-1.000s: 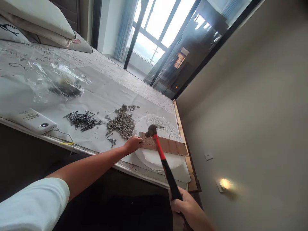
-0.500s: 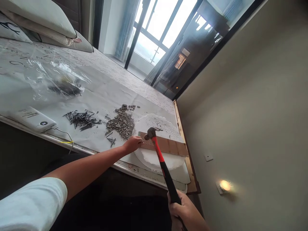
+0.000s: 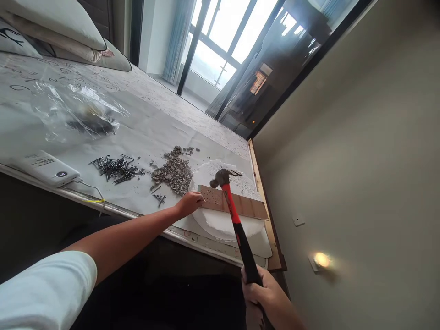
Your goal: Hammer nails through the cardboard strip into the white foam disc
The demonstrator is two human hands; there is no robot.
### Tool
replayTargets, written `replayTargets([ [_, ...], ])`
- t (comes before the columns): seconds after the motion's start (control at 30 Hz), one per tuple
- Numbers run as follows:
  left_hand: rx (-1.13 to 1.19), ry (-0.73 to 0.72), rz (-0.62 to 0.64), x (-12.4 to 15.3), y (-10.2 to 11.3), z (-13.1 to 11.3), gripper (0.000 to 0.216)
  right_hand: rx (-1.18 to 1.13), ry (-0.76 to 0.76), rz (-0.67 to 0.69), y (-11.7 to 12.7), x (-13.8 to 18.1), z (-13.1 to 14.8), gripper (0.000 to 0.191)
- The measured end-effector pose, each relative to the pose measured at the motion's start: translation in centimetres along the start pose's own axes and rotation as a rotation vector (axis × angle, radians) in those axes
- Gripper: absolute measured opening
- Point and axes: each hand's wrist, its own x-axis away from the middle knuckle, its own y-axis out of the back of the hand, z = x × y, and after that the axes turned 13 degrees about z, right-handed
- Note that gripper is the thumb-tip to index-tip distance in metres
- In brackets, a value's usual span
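Note:
My right hand (image 3: 263, 291) is wrapped round the black grip of a claw hammer (image 3: 233, 211) with a red neck. Its steel head is raised above a brown wooden board (image 3: 245, 205) dotted with small holes at its left end. At that end, my left hand (image 3: 189, 204) has its fingers pinched together against the board; whatever they hold is too small to make out. Beneath the board lies a rough white foam slab (image 3: 223, 224). Left of it are a heap of grey gravel (image 3: 173, 174), a few loose nails (image 3: 159, 199) and a larger pile of nails (image 3: 117, 168).
A grey sheet (image 3: 147, 119) covers much of the bed. On it lie a crumpled clear plastic bag (image 3: 82, 112) with dark contents and a white power bank (image 3: 46, 168) with a cable. A wooden bed edge (image 3: 261, 178) and a wall (image 3: 360, 160) bound the right side.
The hammer head has risen and shifted slightly right, away from the left hand. My left hand stays at the board's left end.

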Motion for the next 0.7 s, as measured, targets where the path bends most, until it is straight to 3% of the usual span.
replayTargets([
  [0.13, -0.019, 0.032, 0.009, -0.10, 0.17, -0.20, 0.027, 0.019, -0.033, 0.040, 0.02, -0.15, -0.21, 0.010],
  [0.33, -0.011, 0.019, -0.006, -0.22, 0.01, -0.04, 0.027, 0.022, 0.022, -0.015, 0.16, 0.01, 0.00, 0.011],
  [0.53, -0.043, 0.034, -0.012, -0.16, -0.14, 0.14, 0.025, -0.003, -0.052, 0.055, -0.18, -0.29, -0.11, 0.012],
  [0.7, -0.031, 0.027, -0.005, 0.07, -0.06, 0.09, 0.026, 0.032, 0.024, 0.006, -0.15, 0.37, 0.55, 0.009],
])
